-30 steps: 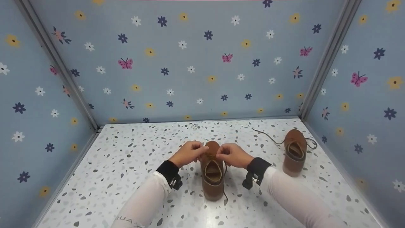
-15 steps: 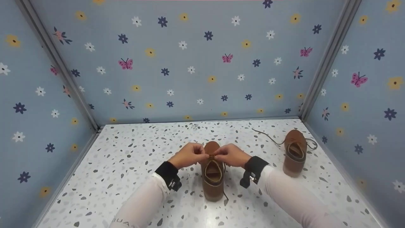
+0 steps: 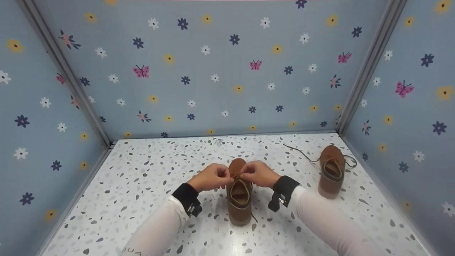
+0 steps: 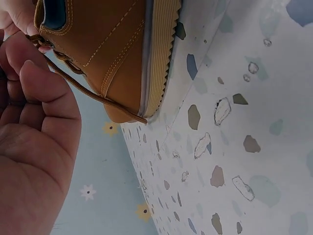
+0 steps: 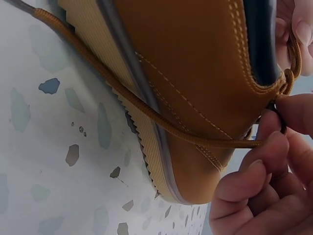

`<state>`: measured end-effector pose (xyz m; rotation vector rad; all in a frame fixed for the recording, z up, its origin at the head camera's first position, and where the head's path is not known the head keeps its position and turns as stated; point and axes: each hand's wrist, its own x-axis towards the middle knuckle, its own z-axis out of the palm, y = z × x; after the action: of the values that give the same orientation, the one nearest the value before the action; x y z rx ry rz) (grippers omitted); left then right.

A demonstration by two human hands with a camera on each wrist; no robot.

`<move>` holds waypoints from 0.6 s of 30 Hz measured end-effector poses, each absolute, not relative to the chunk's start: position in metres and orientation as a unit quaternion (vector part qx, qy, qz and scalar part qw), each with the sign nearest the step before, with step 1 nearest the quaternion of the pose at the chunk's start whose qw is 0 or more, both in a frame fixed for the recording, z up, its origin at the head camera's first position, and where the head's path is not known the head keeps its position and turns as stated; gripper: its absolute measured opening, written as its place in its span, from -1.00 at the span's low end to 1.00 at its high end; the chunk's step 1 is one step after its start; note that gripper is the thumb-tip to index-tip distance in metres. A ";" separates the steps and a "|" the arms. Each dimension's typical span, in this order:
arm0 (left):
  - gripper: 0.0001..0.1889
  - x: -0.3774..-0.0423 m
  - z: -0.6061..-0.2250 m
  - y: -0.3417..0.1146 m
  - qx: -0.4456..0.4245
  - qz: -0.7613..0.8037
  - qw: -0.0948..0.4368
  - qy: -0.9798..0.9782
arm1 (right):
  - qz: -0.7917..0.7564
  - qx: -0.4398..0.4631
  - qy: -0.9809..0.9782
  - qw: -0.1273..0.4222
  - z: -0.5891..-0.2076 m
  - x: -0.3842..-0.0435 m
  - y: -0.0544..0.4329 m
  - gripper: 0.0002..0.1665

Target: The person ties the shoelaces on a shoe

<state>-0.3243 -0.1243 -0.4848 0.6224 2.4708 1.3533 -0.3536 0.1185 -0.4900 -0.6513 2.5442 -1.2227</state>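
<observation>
A brown lace-up shoe [image 3: 239,215] stands on the speckled surface, its toe pointing away from me. Over its lacing my left hand [image 3: 212,177] comes from the left and pinches a loop of the shoelace, seen at the upper right of the right wrist view. From the other side my right hand [image 3: 262,174] pinches the shoelace [image 5: 146,111] near the knot. One lace end trails along the shoe's right side. In the left wrist view another lace end [image 4: 93,94] hangs down across the toe. The fingers partly hide the knot.
A second brown shoe [image 3: 330,185] stands to the right, with its laces [image 3: 300,152] spread loose on both sides. Flower-patterned panels [image 3: 227,71] rise at the back, left and right of the white speckled surface [image 3: 153,170].
Both hands came together over the lacing, then drew slightly apart. My left hand has shifted a little down and toward me. Both shoes have stayed in place.
</observation>
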 end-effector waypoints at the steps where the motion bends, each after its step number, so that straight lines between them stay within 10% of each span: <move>1: -0.80 -0.324 -0.485 -0.124 0.216 0.464 0.129 0.850 | -0.421 -0.222 0.872 0.117 -0.491 -0.353 0.118 -0.94; 18: -0.81 -0.315 -0.485 -0.116 0.244 0.470 0.166 0.832 | -0.386 -0.210 0.896 0.063 -0.496 -0.344 0.106 -0.90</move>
<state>-0.3152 -0.1160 -0.4849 0.6952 2.3698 1.3383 -0.3439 0.1060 -0.4956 -0.6349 2.7083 -1.1659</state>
